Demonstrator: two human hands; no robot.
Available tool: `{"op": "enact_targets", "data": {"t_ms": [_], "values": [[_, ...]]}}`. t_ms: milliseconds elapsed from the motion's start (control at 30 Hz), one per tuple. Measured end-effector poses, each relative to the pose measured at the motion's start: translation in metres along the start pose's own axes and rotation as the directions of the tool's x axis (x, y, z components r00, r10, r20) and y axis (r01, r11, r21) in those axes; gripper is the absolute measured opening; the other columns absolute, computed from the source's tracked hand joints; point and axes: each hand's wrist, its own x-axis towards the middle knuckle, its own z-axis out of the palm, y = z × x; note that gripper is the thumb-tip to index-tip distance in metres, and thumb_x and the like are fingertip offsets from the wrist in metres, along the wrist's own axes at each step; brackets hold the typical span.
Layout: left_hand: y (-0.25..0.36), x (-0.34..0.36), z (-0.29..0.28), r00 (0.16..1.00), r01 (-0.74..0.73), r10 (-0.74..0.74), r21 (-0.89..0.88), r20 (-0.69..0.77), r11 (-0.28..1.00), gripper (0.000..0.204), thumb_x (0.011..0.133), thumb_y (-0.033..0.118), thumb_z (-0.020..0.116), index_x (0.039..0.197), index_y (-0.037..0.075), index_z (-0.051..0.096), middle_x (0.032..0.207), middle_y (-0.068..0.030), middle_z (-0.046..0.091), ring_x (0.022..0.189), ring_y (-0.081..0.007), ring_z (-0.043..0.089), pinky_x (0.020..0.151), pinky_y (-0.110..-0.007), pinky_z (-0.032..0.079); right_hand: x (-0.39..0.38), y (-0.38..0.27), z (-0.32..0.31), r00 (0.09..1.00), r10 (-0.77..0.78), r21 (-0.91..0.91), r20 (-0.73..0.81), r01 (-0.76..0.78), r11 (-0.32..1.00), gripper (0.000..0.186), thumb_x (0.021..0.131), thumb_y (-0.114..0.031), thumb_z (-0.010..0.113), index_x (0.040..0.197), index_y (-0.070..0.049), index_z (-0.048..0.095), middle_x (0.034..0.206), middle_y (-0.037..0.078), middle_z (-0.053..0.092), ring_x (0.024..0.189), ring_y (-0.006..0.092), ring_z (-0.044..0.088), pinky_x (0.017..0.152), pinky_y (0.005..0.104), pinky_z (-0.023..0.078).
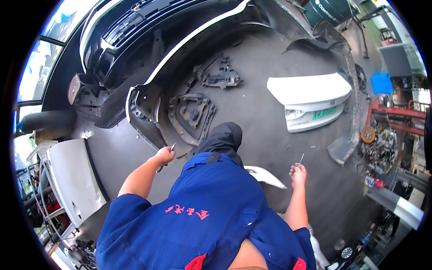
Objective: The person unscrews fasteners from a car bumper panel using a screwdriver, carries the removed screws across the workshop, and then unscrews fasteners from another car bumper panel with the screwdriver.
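Note:
My left hand (164,154) is closed round a dark metal hand tool (173,146), whose ends poke out above and below the fist; its exact kind is unclear. At the right, my right hand (298,174) grips a thin metal rod (302,159), perhaps a screwdriver, pointing up. Both arms hang beside my blue shirt, above the dark floor. A white curved panel (265,175) lies near my legs, a white trunk lid (308,92) farther ahead at the right, and dark plastic frames (202,112) ahead at the left.
A long bumper (198,31) and other body parts fill the top left. A white door (67,171) stands at the left. At the right are a drum (326,11), a blue bin (381,83), red equipment (391,110) and an engine assembly (380,153).

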Motion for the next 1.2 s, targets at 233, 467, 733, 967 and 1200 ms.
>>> {"op": "enact_targets", "data": {"t_ms": [233,467,733,967,1200], "values": [[0.216,0.088,-0.058,0.996,-0.065,0.062,-0.035,-0.064,0.997,0.038,0.088,0.026,0.053,0.106,-0.005,0.065,0.086,-0.0226,0.07,0.07,-0.0321,0.072,0.065,-0.043,0.061,0.142,-0.153,0.021,0.963,-0.125,-0.15,0.237,0.164,0.975,0.022,0.094,-0.001,0.051,0.113,-0.004,0.061,0.092,0.005,0.066,0.075,0.0108,0.06,0.063,0.0243,0.051],[0.463,0.172,-0.186,0.93,-0.263,0.286,0.128,-0.23,0.956,0.035,0.086,0.027,0.055,0.102,-0.001,0.069,0.103,-0.0283,0.069,0.101,-0.0437,0.066,0.09,-0.051,0.052,0.234,-0.21,0.014,0.951,0.21,-0.213,0.226,-0.162,0.963,0.027,0.091,-0.001,0.053,0.116,-0.001,0.061,0.084,0.005,0.064,0.065,0.0115,0.058,0.054,0.0254,0.047],[0.664,0.172,-0.287,0.826,-0.523,0.38,-0.313,-0.416,0.793,0.029,0.092,0.025,0.056,0.103,0.0,0.062,0.091,-0.0241,0.068,0.091,-0.0399,0.066,0.083,-0.045,0.05,0.362,-0.397,0.036,0.97,0.141,-0.296,0.2,-0.077,0.952,0.03,0.089,-0.003,0.056,0.119,0.0,0.062,0.086,0.006,0.065,0.069,0.0129,0.06,0.06,0.0275,0.05],[0.564,0.239,-0.212,0.903,0.012,-0.142,-0.305,-0.406,0.952,0.036,0.092,0.03,0.055,0.105,-0.002,0.065,0.1,-0.0291,0.069,0.1,-0.0454,0.065,0.089,-0.051,0.05,0.537,-0.573,0.141,0.906,0.14,-0.558,0.399,0.119,0.821,0.031,0.087,-0.003,0.056,0.118,-0.002,0.065,0.089,0.004,0.064,0.078,0.0146,0.06,0.068,0.032,0.054],[0.552,0.181,-0.191,0.846,0.468,-0.534,-0.493,0.008,0.734,0.033,0.091,0.027,0.055,0.094,-0.004,0.065,0.074,-0.0201,0.067,0.063,-0.0315,0.068,0.063,-0.042,0.056,0.646,-0.732,0.311,0.844,0.05,-0.6,0.533,0.336,0.726,0.029,0.092,-0.008,0.058,0.12,-0.004,0.065,0.096,0.005,0.062,0.082,0.0163,0.06,0.073,0.0325,0.056]]}}
